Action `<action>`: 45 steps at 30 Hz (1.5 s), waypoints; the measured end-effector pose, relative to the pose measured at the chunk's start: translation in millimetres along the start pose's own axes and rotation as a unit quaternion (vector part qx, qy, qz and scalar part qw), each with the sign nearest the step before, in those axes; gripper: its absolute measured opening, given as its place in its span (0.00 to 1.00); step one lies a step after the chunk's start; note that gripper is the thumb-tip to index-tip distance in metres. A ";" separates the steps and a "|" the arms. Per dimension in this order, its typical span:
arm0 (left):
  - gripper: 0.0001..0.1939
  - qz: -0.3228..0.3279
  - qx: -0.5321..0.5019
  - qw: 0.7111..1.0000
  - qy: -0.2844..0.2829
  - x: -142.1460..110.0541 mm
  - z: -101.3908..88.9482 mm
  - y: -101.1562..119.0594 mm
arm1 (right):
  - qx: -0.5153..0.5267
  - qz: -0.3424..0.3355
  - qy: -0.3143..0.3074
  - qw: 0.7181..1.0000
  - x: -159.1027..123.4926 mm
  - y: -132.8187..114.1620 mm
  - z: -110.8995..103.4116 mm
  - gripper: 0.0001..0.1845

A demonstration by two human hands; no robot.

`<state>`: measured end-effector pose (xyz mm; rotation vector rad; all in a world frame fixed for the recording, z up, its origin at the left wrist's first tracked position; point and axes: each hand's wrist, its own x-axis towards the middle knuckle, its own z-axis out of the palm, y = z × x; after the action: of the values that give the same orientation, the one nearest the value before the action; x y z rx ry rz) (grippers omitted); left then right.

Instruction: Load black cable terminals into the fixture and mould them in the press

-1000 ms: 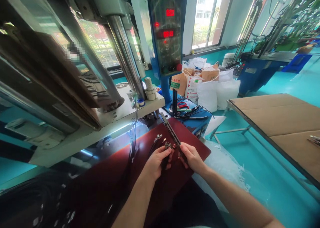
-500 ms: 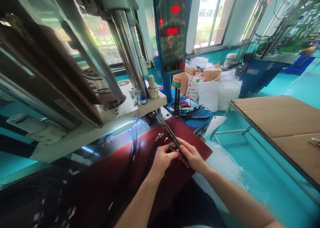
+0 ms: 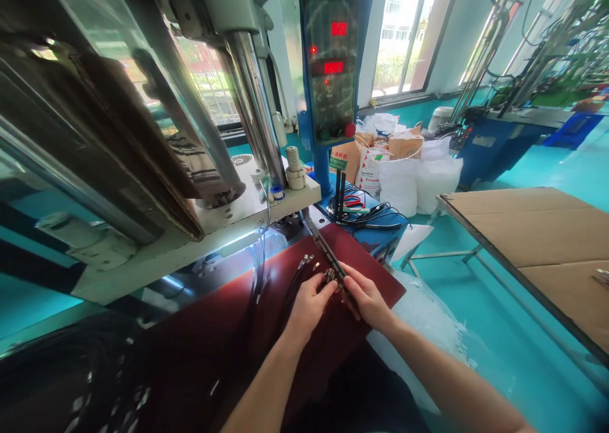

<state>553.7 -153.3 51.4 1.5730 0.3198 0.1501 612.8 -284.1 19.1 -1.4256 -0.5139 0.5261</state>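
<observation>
Just below the middle of the frame, our right hand (image 3: 368, 298) grips the long bar (image 3: 325, 248), likely to keep it steady. Our left hand (image 3: 304, 309) pinches small metal ends (image 3: 330, 274) close beside it, maybe for careful finger work. Black cables (image 3: 297, 271) lie on our red tabletop (image 3: 375, 272).

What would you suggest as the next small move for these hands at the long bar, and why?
I would probably ease one of the small metal connectors against the long bar, since the left hand pinches them right beside it and the right hand grips its near end.
</observation>
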 end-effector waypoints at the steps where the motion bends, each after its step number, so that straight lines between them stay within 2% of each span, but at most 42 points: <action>1: 0.13 -0.004 -0.014 1.000 0.017 0.3 -0.6 2.1 | 0.007 -0.001 0.007 1.000 0.0 -0.3 -0.7 0.29; 4: 0.13 -0.039 -0.038 0.997 0.063 1.1 -1.3 6.8 | 0.019 0.003 0.012 1.000 -0.4 -1.5 -2.3 0.28; 11: 0.17 -0.056 -0.005 0.998 0.023 -0.3 2.6 6.6 | 0.035 0.007 -0.022 0.999 -1.4 -4.1 -3.5 0.27; 17: 0.15 -0.038 -0.016 0.999 0.008 1.0 2.3 0.2 | 0.009 0.005 -0.032 0.999 -0.1 -2.8 -3.8 0.27; 23: 0.13 -0.003 0.010 1.000 0.024 1.2 -1.9 -12.7 | -0.076 -0.006 -0.051 0.996 -1.1 -0.8 -0.8 0.29; 25: 0.14 0.006 0.024 0.999 0.027 0.4 -2.1 -13.1 | -0.076 -0.004 -0.054 0.996 -0.8 -0.5 -0.5 0.29; 28: 0.13 0.019 0.021 0.998 0.058 0.0 -2.0 -8.5 | -0.037 0.013 -0.044 0.998 0.0 -1.4 -0.9 0.29; 32: 0.12 0.018 -0.044 0.992 0.113 1.7 -3.0 0.0 | 0.006 0.007 -0.014 1.000 -0.4 -4.6 -1.1 0.28; 38: 0.13 -0.066 -0.043 0.994 0.075 3.7 -0.3 9.3 | 0.018 0.005 -0.026 0.999 -3.5 -7.9 -1.6 0.28; 42: 0.14 -0.130 -0.106 0.985 0.040 4.6 -1.5 10.8 | 0.017 0.012 -0.026 0.999 -3.2 -6.3 -2.4 0.27; 45: 0.15 -0.111 -0.106 0.988 0.029 5.3 -4.1 6.4 | 0.016 0.012 -0.026 0.999 -2.8 -5.3 -2.5 0.28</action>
<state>558.2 -147.8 57.3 1.3151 0.5047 0.0547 612.3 -288.2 24.2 -1.3915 -0.5273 0.5891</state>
